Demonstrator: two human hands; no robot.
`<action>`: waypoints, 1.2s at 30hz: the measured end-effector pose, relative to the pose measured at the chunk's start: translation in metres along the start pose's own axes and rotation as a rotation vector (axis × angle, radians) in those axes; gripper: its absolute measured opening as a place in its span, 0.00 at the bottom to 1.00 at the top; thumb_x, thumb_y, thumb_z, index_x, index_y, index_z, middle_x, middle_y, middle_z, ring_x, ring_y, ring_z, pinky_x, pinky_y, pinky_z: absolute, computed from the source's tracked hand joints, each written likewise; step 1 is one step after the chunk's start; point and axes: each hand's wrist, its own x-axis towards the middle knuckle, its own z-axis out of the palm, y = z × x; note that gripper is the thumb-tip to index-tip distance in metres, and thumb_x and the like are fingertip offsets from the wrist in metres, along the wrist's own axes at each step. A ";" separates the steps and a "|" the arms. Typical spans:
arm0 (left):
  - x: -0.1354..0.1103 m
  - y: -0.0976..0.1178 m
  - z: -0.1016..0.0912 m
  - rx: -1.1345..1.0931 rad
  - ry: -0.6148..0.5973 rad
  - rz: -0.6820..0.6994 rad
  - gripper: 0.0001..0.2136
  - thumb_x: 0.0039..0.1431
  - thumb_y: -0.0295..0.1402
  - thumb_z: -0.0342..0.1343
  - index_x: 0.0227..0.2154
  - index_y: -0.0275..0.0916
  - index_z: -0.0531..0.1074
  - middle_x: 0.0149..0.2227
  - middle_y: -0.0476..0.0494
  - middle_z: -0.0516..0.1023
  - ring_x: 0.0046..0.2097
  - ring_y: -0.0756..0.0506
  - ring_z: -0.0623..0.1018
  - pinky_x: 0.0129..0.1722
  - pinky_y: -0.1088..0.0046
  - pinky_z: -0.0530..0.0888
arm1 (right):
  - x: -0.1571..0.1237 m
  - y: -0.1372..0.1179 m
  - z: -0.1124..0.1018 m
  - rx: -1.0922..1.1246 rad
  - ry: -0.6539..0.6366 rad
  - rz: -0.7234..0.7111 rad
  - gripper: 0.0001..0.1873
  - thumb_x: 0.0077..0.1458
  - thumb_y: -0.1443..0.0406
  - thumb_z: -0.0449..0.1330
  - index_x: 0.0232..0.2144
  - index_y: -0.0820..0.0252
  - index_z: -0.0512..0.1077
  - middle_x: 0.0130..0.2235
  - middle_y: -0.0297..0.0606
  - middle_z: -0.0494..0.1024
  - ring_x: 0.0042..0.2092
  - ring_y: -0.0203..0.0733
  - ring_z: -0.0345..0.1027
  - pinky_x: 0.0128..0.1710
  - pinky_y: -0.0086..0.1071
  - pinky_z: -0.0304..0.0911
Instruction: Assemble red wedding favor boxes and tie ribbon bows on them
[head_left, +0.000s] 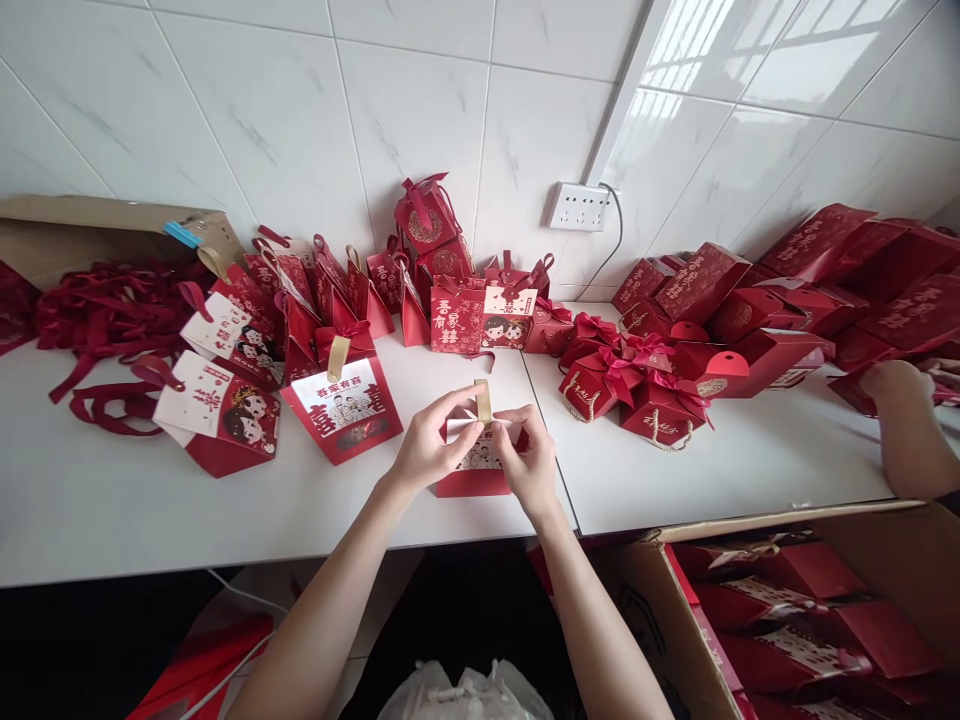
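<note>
A red gift box (472,484) with a white printed front stands near the table's front edge, between my hands. At its top, a gold ribbon loop (483,400) sticks up. My left hand (442,432) pinches the top flap beside the ribbon with thumb and forefinger. On the other side, my right hand (525,448) grips the same top edge with its fingertips. My fingers cover part of the box's upper front. Just left stands a similar red gift box (367,440) with a gold ribbon loop and printed white panel.
Several printed boxes (240,410) stand at left near a carton (112,215) of dark red ribbons (112,310). Bow-tied boxes (589,388) sit right of centre. Another person's hand (892,385) is at far right. An open carton (679,600) of red boxes stands below. A socket strip (577,207) hangs on the wall.
</note>
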 end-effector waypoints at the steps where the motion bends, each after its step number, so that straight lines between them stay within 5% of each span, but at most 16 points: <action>1: -0.001 0.000 -0.002 -0.022 0.013 -0.030 0.21 0.57 0.34 0.55 0.53 0.38 0.66 0.39 0.43 0.77 0.41 0.46 0.77 0.43 0.69 0.76 | 0.001 -0.004 -0.002 0.002 -0.016 0.007 0.05 0.56 0.63 0.57 0.31 0.58 0.71 0.28 0.32 0.69 0.28 0.35 0.62 0.28 0.29 0.59; 5: -0.019 0.010 -0.012 -0.254 -0.018 -0.167 0.31 0.56 0.42 0.56 0.61 0.41 0.55 0.49 0.38 0.73 0.51 0.40 0.74 0.51 0.60 0.72 | 0.004 -0.029 -0.017 0.087 -0.017 0.152 0.07 0.55 0.60 0.59 0.31 0.57 0.74 0.28 0.32 0.72 0.29 0.35 0.63 0.28 0.28 0.59; 10: -0.070 0.039 -0.020 -0.630 -0.312 -0.374 0.39 0.51 0.51 0.58 0.63 0.49 0.49 0.58 0.34 0.65 0.55 0.31 0.71 0.47 0.55 0.75 | 0.005 -0.058 -0.039 0.192 0.136 0.326 0.09 0.53 0.58 0.60 0.29 0.58 0.72 0.25 0.30 0.68 0.24 0.31 0.56 0.21 0.24 0.52; 16: -0.102 0.060 -0.020 -0.636 -0.282 -0.473 0.32 0.52 0.43 0.60 0.60 0.52 0.55 0.58 0.37 0.66 0.55 0.31 0.71 0.49 0.55 0.74 | 0.003 -0.077 -0.045 0.228 0.113 0.300 0.07 0.55 0.60 0.58 0.30 0.58 0.71 0.25 0.29 0.66 0.24 0.30 0.55 0.22 0.23 0.53; 22: -0.104 0.063 -0.022 -0.558 -0.249 -0.420 0.29 0.54 0.42 0.57 0.59 0.49 0.57 0.54 0.37 0.71 0.52 0.33 0.74 0.45 0.59 0.77 | -0.001 -0.083 -0.046 0.282 0.093 0.287 0.06 0.56 0.61 0.58 0.36 0.54 0.70 0.27 0.30 0.68 0.26 0.31 0.59 0.24 0.24 0.56; 24: -0.104 0.063 -0.022 -0.494 -0.201 -0.401 0.30 0.54 0.41 0.58 0.59 0.49 0.57 0.54 0.37 0.71 0.51 0.34 0.75 0.44 0.61 0.78 | -0.004 -0.078 -0.046 0.372 0.106 0.276 0.16 0.54 0.61 0.60 0.47 0.49 0.67 0.35 0.31 0.73 0.30 0.34 0.65 0.28 0.26 0.62; 27: -0.100 0.066 -0.022 -0.268 0.085 -0.299 0.32 0.52 0.36 0.60 0.60 0.51 0.55 0.57 0.38 0.66 0.53 0.36 0.74 0.42 0.66 0.78 | -0.011 -0.059 -0.041 0.538 0.027 0.351 0.27 0.50 0.58 0.64 0.53 0.48 0.63 0.42 0.37 0.75 0.37 0.40 0.71 0.35 0.33 0.68; 30: -0.092 0.072 -0.020 -0.047 0.388 -0.076 0.40 0.47 0.32 0.65 0.61 0.52 0.52 0.58 0.40 0.63 0.56 0.36 0.70 0.46 0.65 0.77 | -0.021 -0.034 -0.030 0.730 -0.140 0.510 0.25 0.45 0.52 0.67 0.44 0.55 0.70 0.42 0.42 0.78 0.42 0.47 0.73 0.41 0.40 0.70; 36: -0.085 0.077 -0.015 -0.003 0.231 0.160 0.44 0.44 0.30 0.67 0.62 0.56 0.50 0.55 0.41 0.66 0.57 0.37 0.69 0.47 0.61 0.76 | -0.039 -0.010 -0.012 0.963 -0.075 0.628 0.20 0.42 0.50 0.68 0.35 0.51 0.73 0.44 0.40 0.79 0.47 0.50 0.73 0.47 0.45 0.69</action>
